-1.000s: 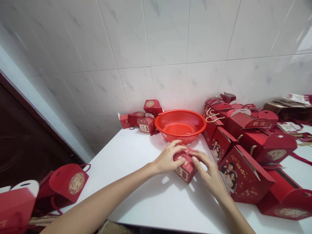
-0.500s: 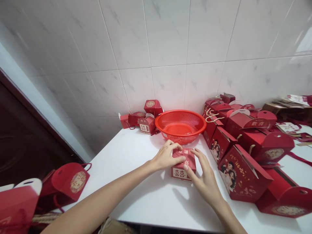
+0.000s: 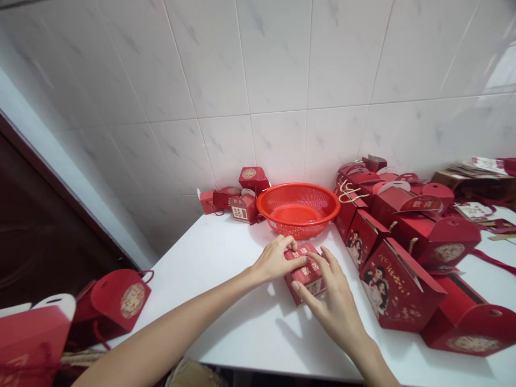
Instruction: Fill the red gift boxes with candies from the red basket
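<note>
A small red gift box (image 3: 305, 270) with white Chinese characters sits on the white table, turned at an angle. My left hand (image 3: 278, 259) grips it from the left, thumb across the top and fingers curled over the far side. From the right, my right hand (image 3: 328, 285) holds it, fingers over the top flaps and thumb against the near side. Part of the patterned near panel is hidden by that hand. Just behind the box stands a red plastic strainer basket (image 3: 298, 187).
Several small red boxes (image 3: 244, 208) stand left of the basket by the tiled wall. Larger red gift boxes (image 3: 403, 285) crowd the right side of the white table (image 3: 226, 301). More red boxes (image 3: 116, 301) are at the lower left, near my left forearm.
The small gift box has turned between my hands, its near panel now facing more to the right. My right fingers have moved inward over its top.
</note>
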Demonstrator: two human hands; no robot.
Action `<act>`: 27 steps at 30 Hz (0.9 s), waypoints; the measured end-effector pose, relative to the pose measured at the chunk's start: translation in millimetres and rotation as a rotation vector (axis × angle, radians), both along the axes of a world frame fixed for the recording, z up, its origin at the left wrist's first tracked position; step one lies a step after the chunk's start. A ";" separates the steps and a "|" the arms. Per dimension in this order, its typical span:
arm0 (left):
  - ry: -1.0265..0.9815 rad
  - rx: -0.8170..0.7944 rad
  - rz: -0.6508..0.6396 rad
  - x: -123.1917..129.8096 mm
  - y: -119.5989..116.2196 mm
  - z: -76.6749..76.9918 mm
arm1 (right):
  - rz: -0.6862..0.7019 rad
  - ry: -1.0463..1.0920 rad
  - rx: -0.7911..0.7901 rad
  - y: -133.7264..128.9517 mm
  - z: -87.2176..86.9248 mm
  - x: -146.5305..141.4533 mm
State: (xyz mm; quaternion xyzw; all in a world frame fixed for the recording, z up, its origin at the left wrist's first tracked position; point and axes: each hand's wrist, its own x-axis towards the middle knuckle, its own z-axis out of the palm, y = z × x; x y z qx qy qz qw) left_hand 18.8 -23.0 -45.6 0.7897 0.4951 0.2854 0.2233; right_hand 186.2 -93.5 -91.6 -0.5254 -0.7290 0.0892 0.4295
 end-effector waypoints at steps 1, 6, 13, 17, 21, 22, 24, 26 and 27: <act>-0.003 0.000 -0.002 0.2 -0.3 -0.2 | -0.007 -0.023 -0.003 0.4 0.2 0.2; -0.019 -0.002 -0.001 0.7 -0.9 -1.7 | -0.010 -0.107 -0.045 3.6 0.4 2.1; -0.054 -0.009 -0.006 0.6 0.1 -3.9 | 0.000 -0.143 -0.120 1.8 9.9 6.3; -0.064 0.007 -0.019 0.1 1.1 -5.3 | 0.003 -0.138 -0.164 0.1 9.9 5.3; -0.098 0.016 -0.069 -0.7 -0.1 -3.4 | -0.006 -0.125 -0.149 -1.2 9.2 3.0; -0.110 0.018 -0.088 -1.2 -0.3 -2.4 | -0.006 -0.116 -0.136 -2.1 10.2 2.9; -0.131 0.035 -0.116 -2.8 0.3 0.1 | -0.002 -0.093 -0.114 -4.8 13.6 3.9; -0.154 0.080 -0.114 -5.6 2.6 1.9 | 0.016 -0.064 -0.105 -9.2 18.7 7.0; -0.162 0.111 -0.106 -7.4 4.4 2.2 | 0.031 -0.046 -0.104 -12.1 21.9 9.5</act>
